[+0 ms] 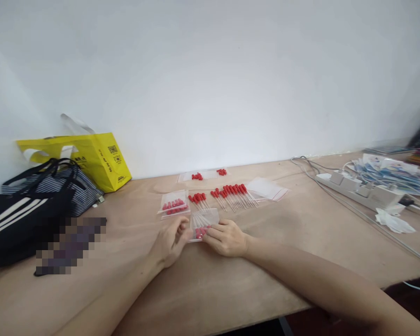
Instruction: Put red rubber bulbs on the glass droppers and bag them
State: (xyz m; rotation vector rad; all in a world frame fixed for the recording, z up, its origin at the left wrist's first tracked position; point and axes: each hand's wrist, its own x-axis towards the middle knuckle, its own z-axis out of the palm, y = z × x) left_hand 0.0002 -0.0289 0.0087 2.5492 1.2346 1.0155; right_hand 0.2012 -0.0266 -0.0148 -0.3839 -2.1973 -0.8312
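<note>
A small clear zip bag (210,215) lies in front of me on the table, holding several thin white sticks with red heads (200,232), heads toward me. My right hand (226,238) pinches the bag's near right edge, its fingers bent. My left hand (171,239) is curled at the near left corner, thumb side against the plastic; its fingertips are partly hidden. Just beyond lie loose red-headed sticks (236,190) in a row, with a smaller group (198,198) to their left. Filled zip bags (175,205) are stacked left of these.
Flat bags with a red seal line (268,189) lie right of the sticks. More red-headed sticks (197,176) lie by the wall. At left are a yellow bag (105,163), a black bag (28,219) and a pixelated object (70,247). A power strip (357,191) and cables are right.
</note>
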